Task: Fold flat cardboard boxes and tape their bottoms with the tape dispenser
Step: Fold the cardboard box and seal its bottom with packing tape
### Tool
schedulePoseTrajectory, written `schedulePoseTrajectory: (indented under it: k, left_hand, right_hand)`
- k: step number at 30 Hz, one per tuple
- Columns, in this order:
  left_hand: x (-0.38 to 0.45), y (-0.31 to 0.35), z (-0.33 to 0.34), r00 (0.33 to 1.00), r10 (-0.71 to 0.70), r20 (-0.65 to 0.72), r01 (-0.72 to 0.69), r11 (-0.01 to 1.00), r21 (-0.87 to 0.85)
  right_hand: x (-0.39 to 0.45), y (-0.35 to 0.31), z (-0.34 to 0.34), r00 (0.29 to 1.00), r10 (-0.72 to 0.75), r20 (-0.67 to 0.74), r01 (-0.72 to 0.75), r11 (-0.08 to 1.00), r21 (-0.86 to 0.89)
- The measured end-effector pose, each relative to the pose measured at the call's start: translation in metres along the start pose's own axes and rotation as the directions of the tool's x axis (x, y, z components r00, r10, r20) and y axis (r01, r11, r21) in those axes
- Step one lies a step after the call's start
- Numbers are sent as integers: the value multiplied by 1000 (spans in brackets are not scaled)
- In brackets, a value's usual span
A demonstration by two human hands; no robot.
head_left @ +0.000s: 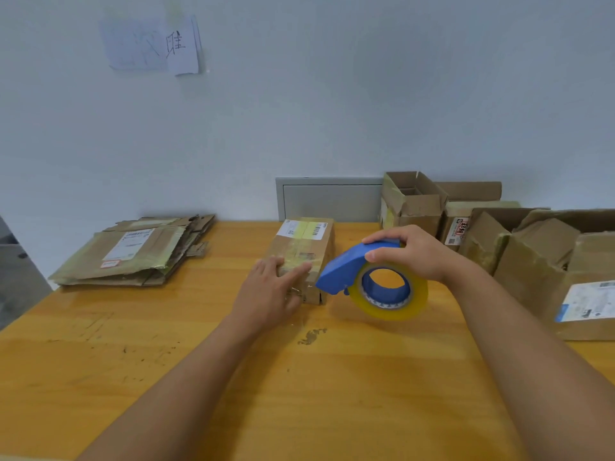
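Note:
A small folded cardboard box [304, 247] stands on the wooden table [166, 361], shiny tape running along its top and a white label at its far end. My left hand [271, 291] presses flat on the box's near end with straight fingers. My right hand [411, 252] grips a blue tape dispenser [346, 267] holding a roll of clear yellowish tape [392, 294]. The dispenser hangs just right of the box's near corner, its nose touching or almost touching the box.
A stack of flat cardboard boxes [139, 251] lies at the table's left back. Several folded open boxes [412, 201] crowd the right back, with a large one [565, 271] near the right edge. A grey wall panel [329, 197] sits behind the table.

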State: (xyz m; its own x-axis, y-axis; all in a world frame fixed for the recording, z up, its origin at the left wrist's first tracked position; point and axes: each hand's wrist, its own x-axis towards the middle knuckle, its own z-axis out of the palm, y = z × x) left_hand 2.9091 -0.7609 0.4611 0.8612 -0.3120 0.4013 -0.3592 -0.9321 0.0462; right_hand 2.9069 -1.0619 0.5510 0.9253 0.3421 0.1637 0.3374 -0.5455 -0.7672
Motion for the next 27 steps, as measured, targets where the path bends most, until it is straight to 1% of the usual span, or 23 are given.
schedulePoseTrajectory:
  k: [4, 7, 8, 10, 11, 12, 15, 18, 20, 22, 23, 25, 27]
  left_hand:
    - [3, 2, -1, 999, -18, 34, 18, 1000, 5]
    - [4, 3, -2, 998, -33, 48, 34, 999, -7]
    - [5, 3, -3, 998, -37, 55, 37, 999, -9]
    - [5, 3, -4, 997, -41, 72, 42, 999, -12]
    - [5, 3, -4, 996, -43, 77, 44, 999, -15]
    - [6, 3, -4, 996, -44, 83, 46, 999, -18]
    - [6, 6, -3, 995, -69, 73, 72, 997, -36]
    - [4, 15, -2, 996, -87, 33, 87, 996, -14]
    - [0, 23, -1, 993, -117, -33, 117, 993, -1]
    - [-3, 32, 2, 982, -149, -114, 148, 989, -20]
    - [-3, 36, 4, 977, -164, -137, 162, 986, -29]
    - [-2, 43, 6, 972, -170, -161, 165, 985, -44]
    - [1, 47, 8, 971, -105, -214, 99, 994, -42]
  right_hand:
    - [9, -4, -4, 1000, 25, -6, -25, 1000, 7]
    - [14, -9, -4, 999, 35, -18, -36, 999, -20]
    - [15, -13, -4, 999, 45, -1, -45, 998, -49]
    - [14, -14, 0, 995, 70, 78, -53, 978, -203]
    - [11, -10, 2, 993, 78, 89, -51, 960, -274]
    - [6, -5, 3, 997, 71, 44, -55, 956, -287]
    - [-9, 2, -4, 980, 24, -196, -55, 987, -154]
    - [-13, 1, -4, 944, 10, -329, -61, 988, -144]
    - [-10, 4, 5, 897, 14, -442, -74, 990, -118]
    - [-6, 9, 19, 832, 57, -552, -101, 994, -49]
    - [-3, 12, 27, 804, 83, -588, -113, 994, -13]
    - [3, 17, 46, 771, 130, -624, -118, 991, 60]
    - [9, 21, 64, 744, 153, -650, -112, 988, 104]
